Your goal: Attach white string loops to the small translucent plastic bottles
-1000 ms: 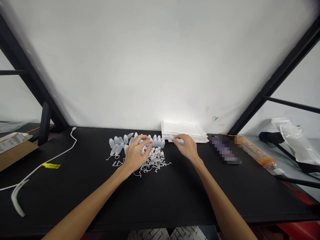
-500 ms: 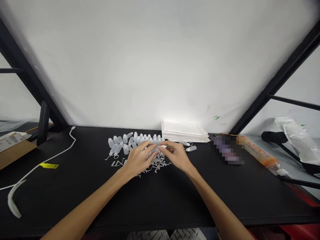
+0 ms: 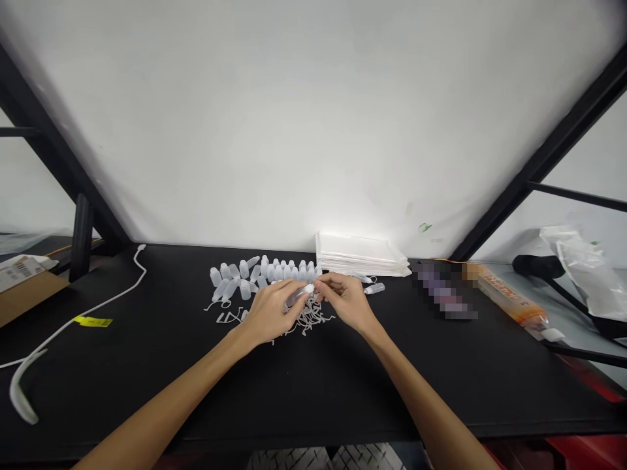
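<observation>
My left hand [image 3: 271, 311] and my right hand [image 3: 345, 301] meet over a black table [image 3: 313, 385], fingers pinched together on one small translucent white bottle [image 3: 304, 291] held between them. Just behind stand and lie several more small white bottles [image 3: 255, 271]. Under my hands lies a tangle of thin white plastic strips [image 3: 308, 318]. One capped bottle [image 3: 375, 288] lies to the right of my right hand.
A stack of white sheets [image 3: 360, 256] sits against the white wall. A white cable [image 3: 102, 300] with a yellow tag [image 3: 92, 320] runs on the left, near a cardboard box [image 3: 22, 290]. An orange tube [image 3: 509, 301] and a plastic bag [image 3: 582, 264] lie at the right.
My right hand left the stack of white sheets and came left to meet my left hand. Both hands now pinch one small bottle lifted from the group.
</observation>
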### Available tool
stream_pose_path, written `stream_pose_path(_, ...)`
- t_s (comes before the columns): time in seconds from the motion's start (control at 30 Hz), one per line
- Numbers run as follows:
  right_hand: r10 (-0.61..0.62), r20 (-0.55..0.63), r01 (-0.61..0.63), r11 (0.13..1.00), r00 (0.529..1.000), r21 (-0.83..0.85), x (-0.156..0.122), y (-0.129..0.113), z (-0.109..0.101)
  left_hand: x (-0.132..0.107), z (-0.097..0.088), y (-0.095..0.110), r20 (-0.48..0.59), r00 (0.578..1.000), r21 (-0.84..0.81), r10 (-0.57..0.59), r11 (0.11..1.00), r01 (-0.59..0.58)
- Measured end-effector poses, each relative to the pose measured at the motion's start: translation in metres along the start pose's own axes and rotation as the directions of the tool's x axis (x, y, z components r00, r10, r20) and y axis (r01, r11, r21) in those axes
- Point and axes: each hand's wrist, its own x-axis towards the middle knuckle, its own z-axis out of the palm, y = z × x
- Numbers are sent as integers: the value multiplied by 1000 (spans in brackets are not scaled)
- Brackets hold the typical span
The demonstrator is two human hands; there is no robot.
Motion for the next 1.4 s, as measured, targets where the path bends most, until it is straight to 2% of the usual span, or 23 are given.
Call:
stream_pose_path(0.13, 39, -38, -35, 996, 999, 87, 5, 8, 3, 5, -2, 4, 34, 996, -161, -80, 983, 85)
stream_pose_path(0.27, 66, -136, -51, 993, 988, 110, 11, 15, 16, 9, 0, 6, 47, 986, -274, -161, 947, 168)
stream_pose_path(0.37, 66, -207, -47, 994, 976, 96, 14, 17, 20, 9, 3, 6, 60, 971, -381, -231, 894, 236)
stream_pose_path(0.5, 109, -327, -39, 976, 939, 214, 16, 18, 13, 6, 4, 7, 110, 947, -509, -302, 801, 315)
stream_pose_path(0.63, 127, -212, -59, 951, 969, 303, 12, 14, 8, 8, -1, 6, 67, 911, -681, -406, 648, 339)
stream_pose_path(0.73, 78, -149, -39, 968, 986, 247, 7, 8, 15, 11, -7, 7, 43, 876, -822, -480, 481, 304)
stream_pose_path(0.87, 33, -82, -26, 996, 996, 91, -1, 4, 30, 13, -14, 8, 190, 838, -910, -511, 229, 346)
stream_pose_path(0.97, 0, -34, 0, 1000, 999, -12, -5, 3, 37, 13, -14, 9, 269, 844, -910, -463, 164, 380)
stream_pose_path(1.03, -9, 14, 10, 999, 1000, -41, -5, 1, 35, 12, -13, 9, 281, 850, -898, -446, 191, 397)
stream_pose_path(1.1, -12, 29, 14, 999, 1000, -45, -5, 0, 28, 12, -12, 9, 281, 852, -869, -442, 261, 421)
stream_pose_path(1.27, -7, -92, 5, 1000, 996, -16, -3, -4, 12, 7, -12, 13, 285, 891, -741, -354, 508, 439)
stream_pose_path(1.4, 42, 43, -42, 999, 998, 17, -6, -5, 15, 1, -9, 16, 164, 933, -573, -320, 739, 354)
